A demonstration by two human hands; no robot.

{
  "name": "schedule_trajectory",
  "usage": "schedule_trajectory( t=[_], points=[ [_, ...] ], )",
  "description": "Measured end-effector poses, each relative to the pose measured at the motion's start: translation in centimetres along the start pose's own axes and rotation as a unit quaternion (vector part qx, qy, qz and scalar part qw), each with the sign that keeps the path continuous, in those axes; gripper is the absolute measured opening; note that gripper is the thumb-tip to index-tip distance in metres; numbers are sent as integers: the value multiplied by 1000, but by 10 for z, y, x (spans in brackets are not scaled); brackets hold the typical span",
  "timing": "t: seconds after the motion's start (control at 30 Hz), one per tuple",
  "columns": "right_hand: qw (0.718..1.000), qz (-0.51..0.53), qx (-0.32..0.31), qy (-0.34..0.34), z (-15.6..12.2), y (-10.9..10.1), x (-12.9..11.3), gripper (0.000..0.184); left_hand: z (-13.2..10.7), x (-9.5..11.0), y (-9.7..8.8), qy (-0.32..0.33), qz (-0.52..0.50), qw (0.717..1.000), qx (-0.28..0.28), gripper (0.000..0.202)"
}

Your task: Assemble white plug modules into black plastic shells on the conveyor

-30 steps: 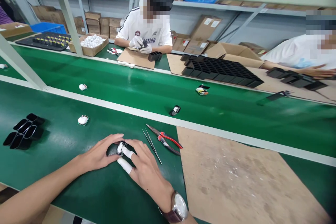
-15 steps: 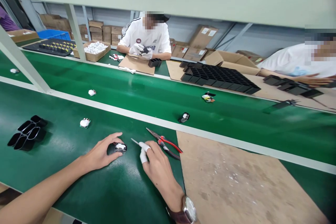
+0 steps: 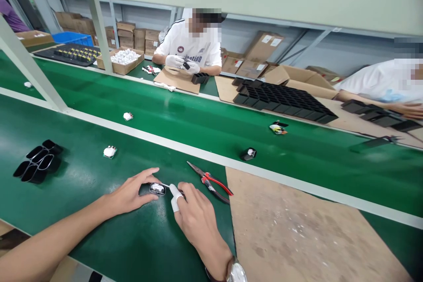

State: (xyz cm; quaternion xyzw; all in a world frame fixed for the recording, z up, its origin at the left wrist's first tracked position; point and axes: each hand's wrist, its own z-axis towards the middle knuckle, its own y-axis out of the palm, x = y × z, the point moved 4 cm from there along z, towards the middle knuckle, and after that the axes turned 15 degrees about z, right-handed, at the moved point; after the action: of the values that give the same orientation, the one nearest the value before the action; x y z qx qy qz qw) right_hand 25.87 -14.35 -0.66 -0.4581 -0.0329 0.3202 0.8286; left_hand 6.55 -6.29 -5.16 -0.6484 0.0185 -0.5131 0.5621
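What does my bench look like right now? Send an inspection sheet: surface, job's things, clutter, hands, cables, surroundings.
Surface: green mat, with a cardboard sheet on its right side.
Job's things: small black part on the mat; tweezers with their tip at it.
Clutter: red-handled pliers, black cups, white part.
Hands: left hand pinches the small black part; right hand, with white finger covers, holds the tweezers.
Cables: nothing seen.
Surroundings: conveyor belt carrying loose parts; beyond it, one co-worker opposite, another person at right, black trays, cartons.
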Motion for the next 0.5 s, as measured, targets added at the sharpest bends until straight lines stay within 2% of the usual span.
schedule_trajectory(
  t=[0.23,0.5],
  points=[
    [1000,-3,-5,-2,1,-3,-2,24,0,0,0,-18,-5,1000,-14,76],
    [1000,-12,-19,-8,5,3,-7,27,0,1,1,-10,-9,1000,-14,75]
  ],
)
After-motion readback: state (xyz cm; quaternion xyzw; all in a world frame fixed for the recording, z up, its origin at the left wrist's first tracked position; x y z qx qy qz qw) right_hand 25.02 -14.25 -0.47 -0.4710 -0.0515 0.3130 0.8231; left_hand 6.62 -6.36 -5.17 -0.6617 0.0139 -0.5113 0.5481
